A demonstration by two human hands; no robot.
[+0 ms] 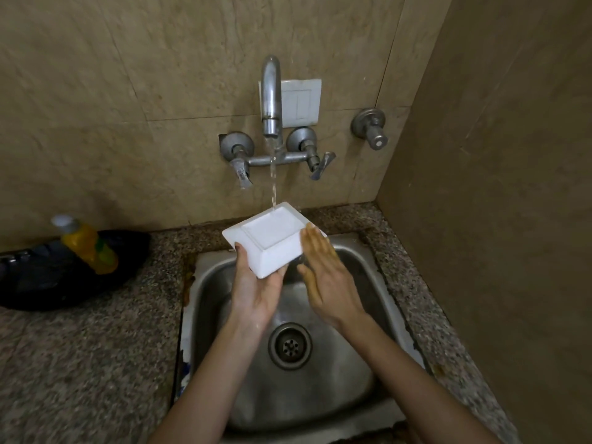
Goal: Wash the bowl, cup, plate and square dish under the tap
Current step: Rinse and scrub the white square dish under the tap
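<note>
Square dish [272, 232]: white, glossy, with a broad flat rim and sloping walls; turned base-up and tilted, so that the flat square underside faces upward. Held above the back of the steel sink [363, 277], directly under the tap [271, 94], with the thin stream of water [273, 177] landing on the far edge of the base.

Left hand [256, 290]: palm up beneath the near corner of the dish, thumb [241, 251] pressed along the left rim, grasping the dish; remaining fingers hidden under it.

Right hand [323, 270]: released, fingers [312, 241] straight and laid flat against the right wall of the dish, thumb spread apart just beside the near corner.

Drain [290, 346]: round, in the sink floor below both wrists.

Speckled stone bench [80, 363]: around the sink; on its left part, a yellow bottle [88, 243] with a pale cap, leaning on a dark, blurred object [48, 277].

Tiled wall: two lever handles [243, 174] flanking the tap, a white switch plate [301, 102] behind the spout, a separate round valve [371, 126] to the right.
</note>
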